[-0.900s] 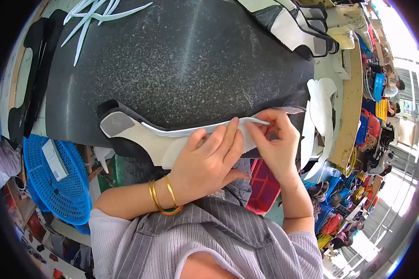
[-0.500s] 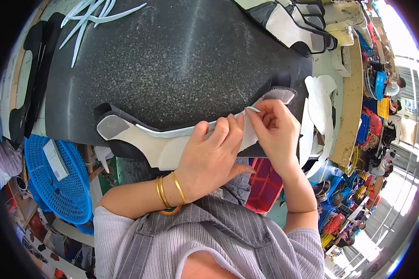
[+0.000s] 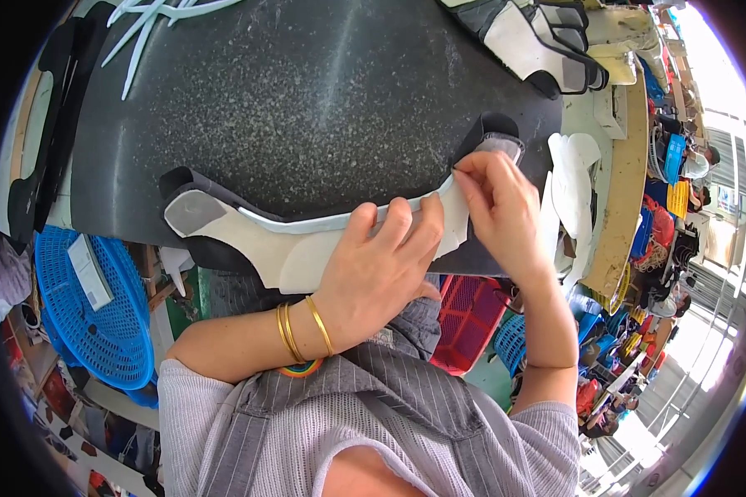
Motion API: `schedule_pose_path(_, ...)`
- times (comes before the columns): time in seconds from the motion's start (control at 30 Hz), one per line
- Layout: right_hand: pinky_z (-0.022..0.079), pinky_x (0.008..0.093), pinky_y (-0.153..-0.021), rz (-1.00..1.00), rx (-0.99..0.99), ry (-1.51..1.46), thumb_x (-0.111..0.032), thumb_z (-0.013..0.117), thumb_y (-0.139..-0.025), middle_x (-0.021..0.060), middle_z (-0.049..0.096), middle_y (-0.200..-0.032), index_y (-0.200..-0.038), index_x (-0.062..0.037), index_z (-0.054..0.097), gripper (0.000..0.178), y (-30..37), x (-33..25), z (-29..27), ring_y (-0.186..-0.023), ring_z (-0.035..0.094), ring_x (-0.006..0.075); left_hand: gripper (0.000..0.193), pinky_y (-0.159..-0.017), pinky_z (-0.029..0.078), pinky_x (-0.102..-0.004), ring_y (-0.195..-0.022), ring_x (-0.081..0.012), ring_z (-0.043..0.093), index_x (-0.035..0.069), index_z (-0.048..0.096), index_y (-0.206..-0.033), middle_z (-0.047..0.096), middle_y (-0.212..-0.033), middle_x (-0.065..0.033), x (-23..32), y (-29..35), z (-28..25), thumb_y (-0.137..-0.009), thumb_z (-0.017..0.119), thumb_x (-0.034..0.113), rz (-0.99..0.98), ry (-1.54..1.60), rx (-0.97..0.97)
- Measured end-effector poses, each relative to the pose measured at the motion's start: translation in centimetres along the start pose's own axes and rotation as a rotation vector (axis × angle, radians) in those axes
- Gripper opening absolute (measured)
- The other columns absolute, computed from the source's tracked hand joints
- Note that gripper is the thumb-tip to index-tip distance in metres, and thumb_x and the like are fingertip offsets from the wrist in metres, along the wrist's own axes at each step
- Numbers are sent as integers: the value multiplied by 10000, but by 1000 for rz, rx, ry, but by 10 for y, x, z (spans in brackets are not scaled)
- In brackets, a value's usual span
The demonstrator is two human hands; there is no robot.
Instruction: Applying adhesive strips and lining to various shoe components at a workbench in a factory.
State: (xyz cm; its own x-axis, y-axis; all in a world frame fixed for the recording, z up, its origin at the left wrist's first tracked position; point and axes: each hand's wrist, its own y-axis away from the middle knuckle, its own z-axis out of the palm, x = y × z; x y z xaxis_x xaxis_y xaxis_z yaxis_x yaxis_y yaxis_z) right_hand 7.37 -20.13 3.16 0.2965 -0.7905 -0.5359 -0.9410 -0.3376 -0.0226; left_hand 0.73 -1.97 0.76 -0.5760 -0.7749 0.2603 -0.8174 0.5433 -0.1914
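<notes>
A curved shoe-upper piece (image 3: 253,248), pale with grey end patches and black fabric behind, lies along the near edge of the dark worktop. Along its concave upper edge runs a narrow white strip (image 3: 307,224). My left hand (image 3: 381,269) rests over the middle of the piece, fingers spread and fingertips on the strip. Near the right end, my right hand (image 3: 501,199) is closed, thumb and forefinger pinching at the strip's end on the upper's edge. The fingers partly hide that end.
The dark worktop (image 3: 307,108) holds loose white strips (image 3: 145,37) at far left and stacked upper pieces (image 3: 526,41) at far right. White cut pieces (image 3: 570,178) lie beside it. Blue baskets (image 3: 99,331) stand at left, a red basket (image 3: 468,323) below the near edge.
My right fingers have moved slightly up and right along the upper's edge. The strip's end, which stuck out from the pinch, is now mostly hidden at the fingertips. My left hand stays put.
</notes>
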Motion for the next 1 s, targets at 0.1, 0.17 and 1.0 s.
schedule_pose_path(0.1,506,387,-627,64,-118,34,-176,680,-867,150,623,-744,-896,-27,555,197,-15,12,-12,-724,650,334,902,-909,377,-386,-1084,-239,431,24,553,-1307,472,-1291,-28,3,-3,2,-579,745,521,9,31,-3)
schedule_pose_path(0.17,490,373,-590,96,-265,139,-285,742,-817,154,609,-684,-838,-19,531,341,-38,22,-27,-682,646,320,855,-935,382,-397,-1104,-245,447,21,534,-1319,482,-1283,-40,6,-4,4,-605,784,419,-11,-10,0)
schedule_pose_path(1.0,458,271,-622,-18,-957,-166,-265,718,-749,53,588,-709,-1032,-3,666,389,-65,-74,-12,-658,562,180,251,-741,487,-265,-808,-151,574,14,688,-942,593,-872,-25,-73,41,-34,-728,624,130,628,-198,206)
